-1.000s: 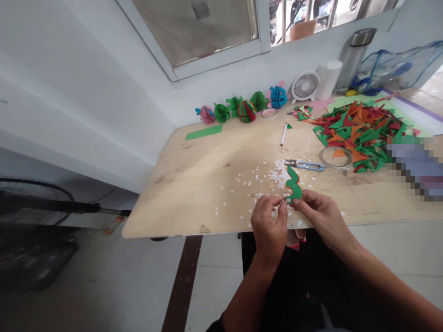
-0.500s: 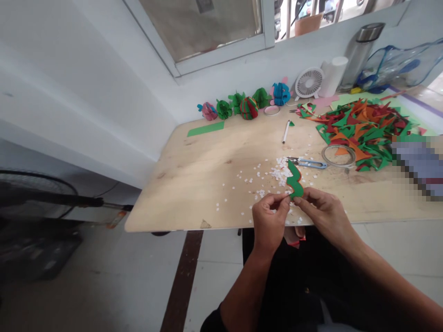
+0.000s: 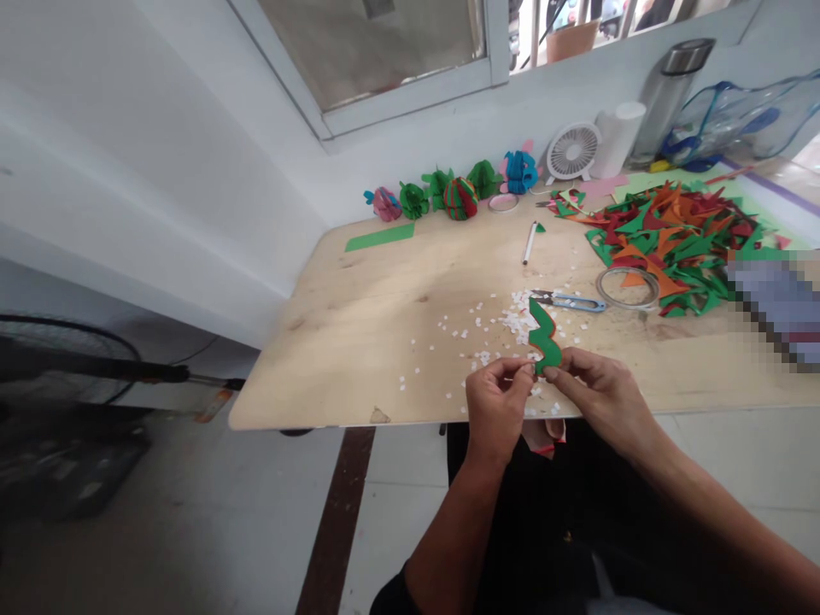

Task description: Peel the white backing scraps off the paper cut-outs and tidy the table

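Observation:
A wavy green paper piece (image 3: 543, 329) with a thin orange-red edge stands up from the fingers of my right hand (image 3: 593, 389), which pinches its lower end. Beside it, my left hand (image 3: 501, 401) is closed, thumb against forefinger, at the lower left of the paper; anything between those fingertips is too small to name. Small white paper bits (image 3: 516, 320) lie scattered behind and around the hands. Just beyond the green piece are blue-handled thread snips (image 3: 570, 301) on the wooden table (image 3: 359, 342).
Cut paper scraps (image 3: 679, 239) are heaped at the right, near a tape roll (image 3: 628, 288) and a pixelated object (image 3: 781, 303). Along the wall stand folded paper figures (image 3: 461, 198), a small fan (image 3: 573, 154) and a steel-capped bottle (image 3: 672, 98). A pen (image 3: 529, 243) lies mid-table.
The green paper piece has tilted slightly to the left at its top. My left fingertips have shifted a little left, away from its lower end. My right hand keeps its pinch.

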The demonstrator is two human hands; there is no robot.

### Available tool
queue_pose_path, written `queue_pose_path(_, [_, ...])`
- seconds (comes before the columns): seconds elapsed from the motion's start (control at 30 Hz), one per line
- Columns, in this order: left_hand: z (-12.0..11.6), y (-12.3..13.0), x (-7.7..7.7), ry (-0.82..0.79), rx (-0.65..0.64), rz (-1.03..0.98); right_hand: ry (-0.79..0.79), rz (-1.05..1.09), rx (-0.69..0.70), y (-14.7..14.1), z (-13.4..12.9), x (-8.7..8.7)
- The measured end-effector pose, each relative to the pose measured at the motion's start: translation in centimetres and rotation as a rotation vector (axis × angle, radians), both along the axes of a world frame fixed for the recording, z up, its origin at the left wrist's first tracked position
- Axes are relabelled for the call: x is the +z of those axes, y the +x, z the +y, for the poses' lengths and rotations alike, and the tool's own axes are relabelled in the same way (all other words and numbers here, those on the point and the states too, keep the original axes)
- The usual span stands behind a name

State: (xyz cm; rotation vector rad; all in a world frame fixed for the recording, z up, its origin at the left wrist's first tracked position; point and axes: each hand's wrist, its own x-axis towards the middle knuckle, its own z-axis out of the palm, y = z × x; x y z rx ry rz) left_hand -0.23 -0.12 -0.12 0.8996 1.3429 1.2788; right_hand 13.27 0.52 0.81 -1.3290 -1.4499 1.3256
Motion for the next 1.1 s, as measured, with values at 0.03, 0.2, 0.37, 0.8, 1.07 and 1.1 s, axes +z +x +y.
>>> queue_pose_path(0.03, [0.1,0.0,0.1,-0.023,0.009,-0.055,-0.009,0.016,-0.001,0.0,0.0,0.0])
queue_pose_path(0.2, [0.3,-0.1,0.4,-0.110,0.022,-0.279,-0.070,0.177,-0.035,0.0,0.0,-0.2])
queue_pose_path(0.37, [0.2,-0.9,0.1,-0.075,0.015,-0.086,-0.124,0.240,-0.101,0.2,0.2,-0.1])
queue_pose_path(0.8, [1.3,-1.4,1.2,-0.056,-0.112,-0.187,-0.176,0.286,0.033,0.0,0.0,0.9])
queue_pose_path(1.07, [2.4,-0.5,1.3,-0.010,-0.049,-0.241,-0.157,0.164,0.047,0.0,0.1,0.0])
queue_pose_path(1.1, [2.3,-0.3,1.2,0.035,-0.032,-0.194,-0.154,0.171,0.025,-0.1,0.2,-0.1])
